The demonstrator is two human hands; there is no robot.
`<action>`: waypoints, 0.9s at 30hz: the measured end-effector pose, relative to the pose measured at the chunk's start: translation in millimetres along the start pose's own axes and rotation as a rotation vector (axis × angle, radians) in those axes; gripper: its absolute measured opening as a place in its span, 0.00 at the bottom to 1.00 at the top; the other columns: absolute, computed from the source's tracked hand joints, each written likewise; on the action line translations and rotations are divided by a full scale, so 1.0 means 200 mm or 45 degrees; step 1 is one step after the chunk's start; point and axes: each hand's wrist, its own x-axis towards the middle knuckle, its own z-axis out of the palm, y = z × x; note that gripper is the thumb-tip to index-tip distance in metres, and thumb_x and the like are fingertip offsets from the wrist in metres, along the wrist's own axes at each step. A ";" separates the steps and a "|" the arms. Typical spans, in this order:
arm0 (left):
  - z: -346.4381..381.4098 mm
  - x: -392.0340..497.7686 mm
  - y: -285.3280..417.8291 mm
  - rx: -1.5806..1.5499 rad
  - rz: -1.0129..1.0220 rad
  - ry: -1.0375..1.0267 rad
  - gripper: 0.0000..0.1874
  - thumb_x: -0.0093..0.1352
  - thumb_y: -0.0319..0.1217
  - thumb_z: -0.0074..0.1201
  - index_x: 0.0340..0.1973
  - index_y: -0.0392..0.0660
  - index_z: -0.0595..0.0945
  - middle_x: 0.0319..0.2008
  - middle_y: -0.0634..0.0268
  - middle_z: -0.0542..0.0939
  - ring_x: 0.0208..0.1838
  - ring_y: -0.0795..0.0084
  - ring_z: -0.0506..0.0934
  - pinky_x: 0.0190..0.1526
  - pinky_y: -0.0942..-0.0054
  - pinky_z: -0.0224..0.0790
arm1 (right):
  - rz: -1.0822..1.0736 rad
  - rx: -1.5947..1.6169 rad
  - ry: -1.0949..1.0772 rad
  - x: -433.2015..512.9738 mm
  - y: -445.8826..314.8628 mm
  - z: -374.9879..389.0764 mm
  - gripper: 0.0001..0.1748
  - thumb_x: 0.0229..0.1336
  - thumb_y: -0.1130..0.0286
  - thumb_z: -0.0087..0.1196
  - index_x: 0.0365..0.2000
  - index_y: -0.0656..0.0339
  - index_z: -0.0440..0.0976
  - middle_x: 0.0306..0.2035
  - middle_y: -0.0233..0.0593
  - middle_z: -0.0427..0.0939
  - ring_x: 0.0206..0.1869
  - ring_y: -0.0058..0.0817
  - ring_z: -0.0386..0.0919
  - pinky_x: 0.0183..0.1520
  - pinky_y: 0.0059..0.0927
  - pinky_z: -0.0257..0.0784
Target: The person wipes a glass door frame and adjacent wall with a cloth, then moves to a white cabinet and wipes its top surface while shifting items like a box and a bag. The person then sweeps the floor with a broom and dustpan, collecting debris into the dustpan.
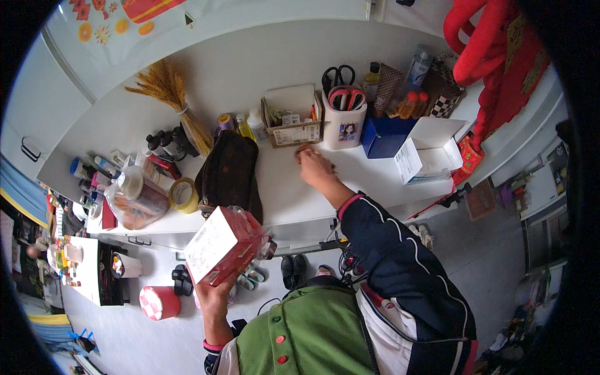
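Note:
My left hand (215, 293) holds a red and white cardboard box (222, 248) up in front of the counter's edge, gripping it from below; some clear plastic hangs at its right side. Over the white countertop (286, 183), my right hand (316, 166) is bent down with something dark and small partly visible at its fingers; what it is cannot be told. Just behind that hand stand an open cardboard box (295, 133) of small items and a white pen holder (344, 124) with scissors (347, 97). A dark brown bag (232, 171) lies between my hands.
Left on the counter are a roll of tape (183, 195), a plastic jar (140, 192), bottles and dried stalks (164, 91). To the right stand a blue box (382, 136), an open white box (429, 157) and a red hanging ornament (492, 70). Shoes (294, 271) and a red stool (160, 302) are below.

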 end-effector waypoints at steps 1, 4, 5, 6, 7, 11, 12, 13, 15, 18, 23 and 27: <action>0.01 0.00 0.01 0.011 -0.004 -0.021 0.43 0.52 0.15 0.67 0.62 0.38 0.61 0.57 0.56 0.72 0.56 0.66 0.73 0.58 0.68 0.68 | 0.035 -0.044 0.171 -0.01 0.08 0.04 0.19 0.58 0.72 0.48 0.49 0.69 0.72 0.57 0.51 0.69 0.56 0.46 0.72 0.51 0.46 0.75; 0.01 -0.01 -0.02 0.047 0.028 0.001 0.42 0.52 0.15 0.66 0.60 0.38 0.62 0.55 0.57 0.72 0.56 0.67 0.74 0.57 0.69 0.69 | 0.132 -0.139 0.297 0.00 0.20 0.11 0.21 0.59 0.71 0.48 0.51 0.72 0.70 0.58 0.52 0.68 0.56 0.45 0.72 0.50 0.43 0.76; 0.01 0.00 -0.03 0.058 0.052 0.014 0.42 0.52 0.15 0.66 0.60 0.38 0.63 0.55 0.57 0.72 0.55 0.67 0.74 0.56 0.68 0.70 | 0.136 -0.138 0.313 0.04 0.19 0.14 0.21 0.59 0.71 0.48 0.51 0.72 0.70 0.59 0.52 0.68 0.57 0.45 0.71 0.51 0.43 0.76; 0.01 0.00 -0.04 0.067 0.066 0.005 0.42 0.51 0.15 0.66 0.60 0.38 0.63 0.55 0.57 0.73 0.55 0.67 0.74 0.56 0.68 0.70 | 0.164 -0.145 0.328 0.08 0.21 0.19 0.21 0.59 0.71 0.48 0.51 0.72 0.70 0.59 0.52 0.68 0.57 0.45 0.71 0.52 0.43 0.75; 0.01 0.01 -0.05 0.079 0.095 0.013 0.41 0.51 0.15 0.66 0.59 0.38 0.63 0.54 0.57 0.73 0.55 0.67 0.74 0.56 0.68 0.70 | 0.173 -0.143 0.350 0.11 0.19 0.20 0.21 0.59 0.71 0.48 0.51 0.73 0.70 0.59 0.52 0.68 0.58 0.45 0.71 0.52 0.43 0.75; 0.06 0.00 0.01 0.016 -0.012 -0.033 0.42 0.51 0.15 0.66 0.60 0.38 0.62 0.55 0.57 0.72 0.55 0.66 0.74 0.56 0.68 0.70 | 0.014 -0.201 0.230 0.09 0.17 0.15 0.20 0.58 0.71 0.48 0.51 0.67 0.71 0.59 0.48 0.68 0.60 0.44 0.69 0.56 0.46 0.71; 0.07 0.01 0.02 -0.008 -0.033 -0.045 0.43 0.51 0.15 0.66 0.61 0.38 0.62 0.55 0.56 0.72 0.55 0.66 0.74 0.56 0.68 0.70 | -0.040 -0.116 0.167 0.05 0.16 0.12 0.20 0.56 0.71 0.50 0.50 0.65 0.71 0.59 0.47 0.68 0.61 0.44 0.68 0.57 0.47 0.70; 0.08 0.01 0.03 -0.031 -0.054 -0.057 0.43 0.51 0.15 0.65 0.61 0.37 0.61 0.55 0.56 0.72 0.55 0.66 0.74 0.56 0.69 0.70 | -0.092 -0.031 0.104 0.01 0.15 0.09 0.20 0.55 0.72 0.51 0.49 0.63 0.71 0.58 0.46 0.68 0.62 0.43 0.67 0.58 0.48 0.69; 0.08 0.05 0.00 -0.010 0.001 -0.091 0.47 0.51 0.16 0.67 0.63 0.37 0.59 0.57 0.56 0.71 0.57 0.66 0.72 0.59 0.68 0.67 | -0.131 -0.082 -0.036 -0.08 0.15 0.07 0.20 0.55 0.72 0.50 0.50 0.60 0.69 0.59 0.41 0.68 0.62 0.42 0.67 0.58 0.50 0.69; 0.09 0.08 -0.02 0.016 0.010 -0.105 0.48 0.50 0.18 0.69 0.63 0.38 0.58 0.58 0.56 0.70 0.59 0.67 0.70 0.61 0.68 0.65 | -0.115 -0.058 -0.107 -0.21 0.19 0.04 0.23 0.55 0.73 0.48 0.53 0.61 0.66 0.61 0.43 0.66 0.62 0.44 0.67 0.57 0.54 0.68; 0.07 0.05 -0.03 0.071 0.000 -0.118 0.48 0.50 0.19 0.71 0.62 0.38 0.58 0.56 0.57 0.70 0.58 0.67 0.70 0.60 0.68 0.66 | -0.117 -0.172 0.340 -0.04 0.24 0.11 0.25 0.51 0.74 0.55 0.51 0.71 0.69 0.53 0.51 0.70 0.55 0.45 0.71 0.51 0.44 0.74; 0.04 0.00 -0.05 0.074 0.002 -0.080 0.47 0.51 0.17 0.71 0.62 0.38 0.58 0.56 0.57 0.71 0.57 0.67 0.71 0.59 0.69 0.66 | 0.047 -0.141 0.133 0.12 0.25 0.10 0.22 0.57 0.74 0.47 0.53 0.66 0.66 0.59 0.48 0.66 0.61 0.47 0.68 0.56 0.54 0.69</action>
